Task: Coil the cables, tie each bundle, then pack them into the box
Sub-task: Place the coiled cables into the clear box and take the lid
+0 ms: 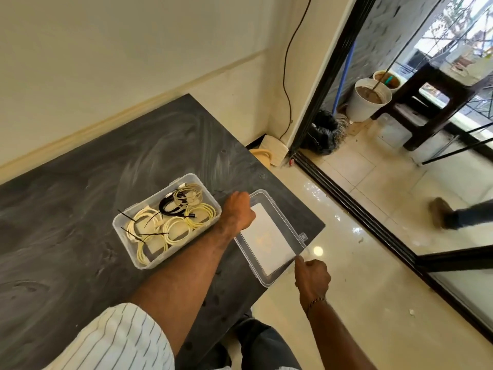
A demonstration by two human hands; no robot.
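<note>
Nearest the camera, a striped sleeve (120, 340) leads up the left forearm, which crosses the dark surface (66, 204) toward the lid. The left hand (238, 209) holds the far end of the clear lid (269, 236), its fingers curled over the rim. The right hand (312, 277) pinches the lid's near corner between thumb and fingers. The lid lies at the surface's right edge, partly overhanging the floor, just beside the box (166, 220).

The box sits open on the surface with the cable bundles (170, 222) already inside: several cream coils and 1 black coil, with black ties (133, 222) sticking out from the bundles. Coiling, tying and packing look finished, so the step in hand is probably closing up. The next move calls for lifting the lid with both hands, carrying it left over the box, squaring it to the rim and pressing it down until the latches catch. The tie ends standing above the rim may need tucking in first, or they could foul the seal.

The left fingertips are hidden behind the hand and the lid edge, so how firmly they grip is hard to judge. The exact count of cream bundles is unclear where the coils overlap. Whether the lid rests on the surface or is already raised cannot be told.
</note>
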